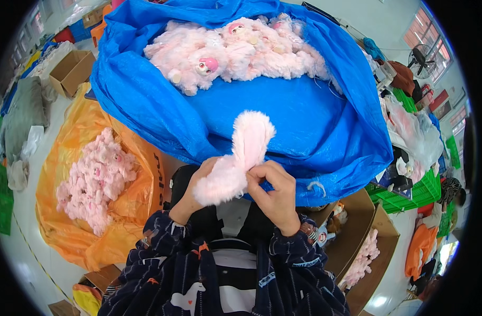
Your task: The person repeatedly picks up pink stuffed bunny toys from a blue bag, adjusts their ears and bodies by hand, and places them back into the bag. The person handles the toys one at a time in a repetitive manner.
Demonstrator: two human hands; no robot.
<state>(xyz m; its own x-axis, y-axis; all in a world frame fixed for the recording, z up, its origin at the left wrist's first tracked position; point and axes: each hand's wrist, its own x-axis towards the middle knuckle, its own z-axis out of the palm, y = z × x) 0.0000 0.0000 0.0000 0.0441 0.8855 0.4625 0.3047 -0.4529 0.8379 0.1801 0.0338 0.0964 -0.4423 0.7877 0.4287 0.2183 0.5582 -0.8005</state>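
Note:
In front of my body I hold a fluffy pink plush piece [251, 141] with two long ear-shaped lobes, one pointing up and away, the other down to the left. My left hand [187, 200] is closed around it from the left, its fingers mostly hidden behind the fur. At the point where the lobes meet, my right hand [277, 190] pinches with thumb and forefinger; anything small between those fingertips is too hidden to make out. Just beyond lies a blue plastic sheet [251, 108], with a heap of pink plush toys [267, 58] on its far part, some with faces.
An orange plastic bag [54, 174] on the left holds small pink plush pieces [99, 179]. Beside my right forearm stand open cardboard boxes [383, 239] containing more plush. Green crates [423, 192] and bagged goods line the right; an open cardboard box [71, 73] stands far left.

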